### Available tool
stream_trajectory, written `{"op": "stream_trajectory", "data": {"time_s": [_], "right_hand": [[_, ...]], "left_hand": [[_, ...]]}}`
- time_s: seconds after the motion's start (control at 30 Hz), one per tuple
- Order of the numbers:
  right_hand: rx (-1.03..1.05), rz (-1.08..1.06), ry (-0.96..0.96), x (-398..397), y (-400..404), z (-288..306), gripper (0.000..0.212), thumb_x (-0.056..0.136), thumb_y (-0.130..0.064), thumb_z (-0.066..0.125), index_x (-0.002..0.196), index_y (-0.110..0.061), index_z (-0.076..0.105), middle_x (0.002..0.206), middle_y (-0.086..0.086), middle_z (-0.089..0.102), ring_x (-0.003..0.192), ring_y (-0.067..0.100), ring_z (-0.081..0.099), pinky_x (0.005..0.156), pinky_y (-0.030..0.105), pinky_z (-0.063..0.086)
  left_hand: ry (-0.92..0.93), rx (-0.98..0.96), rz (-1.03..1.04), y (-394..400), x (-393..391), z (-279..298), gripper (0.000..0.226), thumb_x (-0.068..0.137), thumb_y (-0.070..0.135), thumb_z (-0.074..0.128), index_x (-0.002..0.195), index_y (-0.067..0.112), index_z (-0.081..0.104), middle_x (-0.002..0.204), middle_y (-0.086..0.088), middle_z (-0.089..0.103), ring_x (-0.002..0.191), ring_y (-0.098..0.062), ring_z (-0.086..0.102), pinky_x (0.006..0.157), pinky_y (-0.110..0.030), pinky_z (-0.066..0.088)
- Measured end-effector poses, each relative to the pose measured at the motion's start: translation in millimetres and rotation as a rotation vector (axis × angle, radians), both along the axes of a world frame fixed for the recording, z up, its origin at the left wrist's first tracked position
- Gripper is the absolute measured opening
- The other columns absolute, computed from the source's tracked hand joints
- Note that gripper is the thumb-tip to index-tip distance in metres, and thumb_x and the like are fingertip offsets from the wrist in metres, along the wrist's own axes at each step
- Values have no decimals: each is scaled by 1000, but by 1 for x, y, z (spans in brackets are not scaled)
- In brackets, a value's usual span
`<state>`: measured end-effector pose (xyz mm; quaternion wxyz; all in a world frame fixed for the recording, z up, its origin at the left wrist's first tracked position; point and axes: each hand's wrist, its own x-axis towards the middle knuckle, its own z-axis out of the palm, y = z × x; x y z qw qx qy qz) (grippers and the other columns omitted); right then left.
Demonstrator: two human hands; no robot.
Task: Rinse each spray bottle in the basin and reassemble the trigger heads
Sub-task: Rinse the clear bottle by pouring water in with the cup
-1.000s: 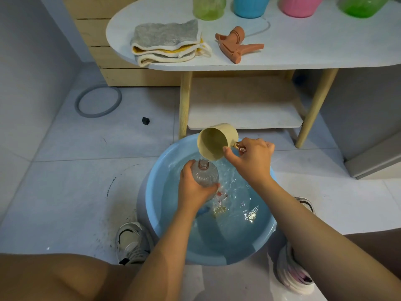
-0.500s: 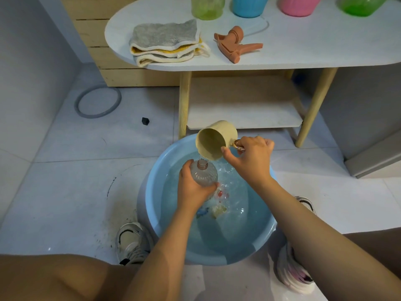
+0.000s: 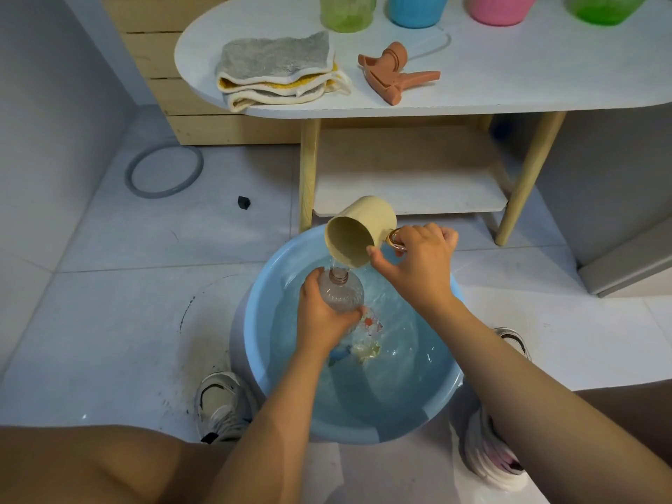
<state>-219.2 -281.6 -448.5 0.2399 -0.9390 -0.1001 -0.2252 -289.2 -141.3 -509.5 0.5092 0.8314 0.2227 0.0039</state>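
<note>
My left hand [image 3: 322, 314] grips a clear spray bottle [image 3: 342, 291] without its head, upright over the light blue basin [image 3: 254, 343] of water. My right hand [image 3: 418, 265] holds a cream cup [image 3: 358, 231] by its handle, tipped so its rim is just above the bottle's open neck, with a thin stream of water running in. An orange-brown trigger head [image 3: 394, 72] lies on the white table [image 3: 509, 74] above.
Folded cloths [image 3: 276, 70] lie at the table's left end. Green, blue, pink and green bottles [image 3: 418, 9] stand along its back edge. A lower shelf [image 3: 407, 172] sits under the table. A grey ring [image 3: 163, 170] and a small black piece [image 3: 243, 202] lie on the floor tiles.
The cup has tipped and lifted slightly over the bottle's neck. The bottle and both hands have barely shifted.
</note>
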Motion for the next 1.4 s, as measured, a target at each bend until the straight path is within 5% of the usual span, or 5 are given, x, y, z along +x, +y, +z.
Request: {"op": "stream_trajectory", "data": {"time_s": [1.4], "right_hand": [[-136,143,-278,1,-4,0,41,71,-50,58,65,-10,54,64,2,54,69,24,48,85,35,29]], "left_hand": [[0,-5,17,-2,2,3,89,50,33,90,126,24,45,122,6,52,111,-14,53,86,-24,44]]}}
